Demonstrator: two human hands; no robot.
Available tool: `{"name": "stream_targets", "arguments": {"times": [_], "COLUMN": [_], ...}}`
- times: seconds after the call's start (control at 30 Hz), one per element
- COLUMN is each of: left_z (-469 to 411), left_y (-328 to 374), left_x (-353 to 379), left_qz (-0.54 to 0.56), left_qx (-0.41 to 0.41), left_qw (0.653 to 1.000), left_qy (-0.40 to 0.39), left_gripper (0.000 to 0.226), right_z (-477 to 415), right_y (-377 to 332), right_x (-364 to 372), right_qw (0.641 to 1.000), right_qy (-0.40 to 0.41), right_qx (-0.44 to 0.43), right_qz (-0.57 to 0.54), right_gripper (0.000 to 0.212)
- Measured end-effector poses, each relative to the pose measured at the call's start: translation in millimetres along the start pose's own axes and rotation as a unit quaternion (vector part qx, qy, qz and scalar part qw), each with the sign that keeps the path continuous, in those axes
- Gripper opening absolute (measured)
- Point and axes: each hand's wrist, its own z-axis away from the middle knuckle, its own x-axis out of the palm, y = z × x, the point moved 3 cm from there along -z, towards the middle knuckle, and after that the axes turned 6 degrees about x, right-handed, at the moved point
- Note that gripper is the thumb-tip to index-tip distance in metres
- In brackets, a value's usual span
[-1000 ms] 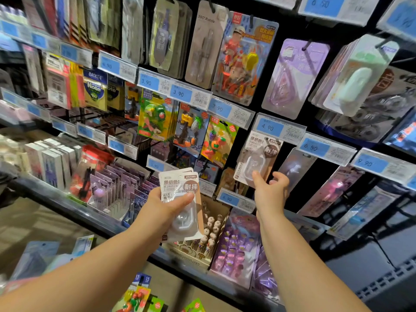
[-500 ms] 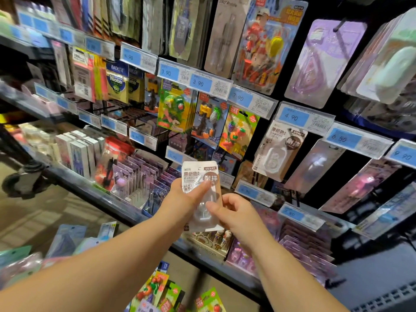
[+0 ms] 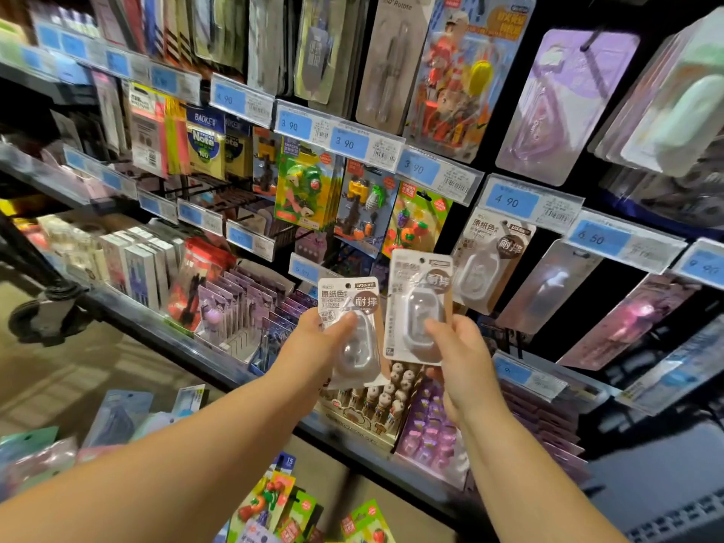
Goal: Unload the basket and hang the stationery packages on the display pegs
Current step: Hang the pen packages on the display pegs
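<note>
Two white-card blister packs held up before display shelf. left hand (image 3: 317,346) grips left package (image 3: 348,295) from its left side, thumb curled across clear blister; card stands above and right of hand. right hand (image 3: 466,358) pinches right package (image 3: 421,280) at lower right corner; card rises above fingers, just beside left package, slightly higher. Matching hung package (image 3: 485,264) up-right, under 4.90 price tag (image 3: 509,199).

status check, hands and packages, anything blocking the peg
Left hand grips one tape package. Right hand pinches a second package, not yet hung. Matching hung packs up right under the 4.90 tag; nothing seen between.
</note>
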Motion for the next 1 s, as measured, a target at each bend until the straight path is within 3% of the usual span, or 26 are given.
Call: {"name": "stream_targets", "arguments": {"times": [0.27, 0.4, 0.57, 0.83, 1.0], "left_z": [-7.2, -6.1, -3.3, -5.9, -5.6], "left_y": [-7.2, -7.5, -4.3, -7.7, -9.2], "left_x": [-2.7, 0.8, 2.0, -2.4, -1.3], "left_qz": [0.051, 0.050, 0.038, 0.034, 0.035], "left_qx": [-0.001, 0.005, 0.005, -0.004, 0.000], "left_qw": [0.999, 0.999, 0.999, 0.999, 0.999], "left_qy": [0.006, 0.000, 0.001, 0.006, 0.010], "left_gripper": [0.020, 0.013, 0.010, 0.025, 0.014], "right_z": [-13.1, -19.0, -26.1, -33.9, -38.1], "right_y": [-22.1, -27.8, -30.7, -30.4, -32.5], "right_x": [-35.4, -46.9, -50.4, -45.5, -47.2], "right_qw": [0.986, 0.984, 0.985, 0.979, 0.978], "right_qy": [0.134, 0.142, 0.139, 0.169, 0.179], "right_qx": [-0.093, -0.105, -0.104, -0.113, -0.104], "right_qz": [-0.038, -0.021, -0.004, -0.011, -0.002], "right_gripper": [0.006, 0.007, 0.024, 0.026, 0.031]}}
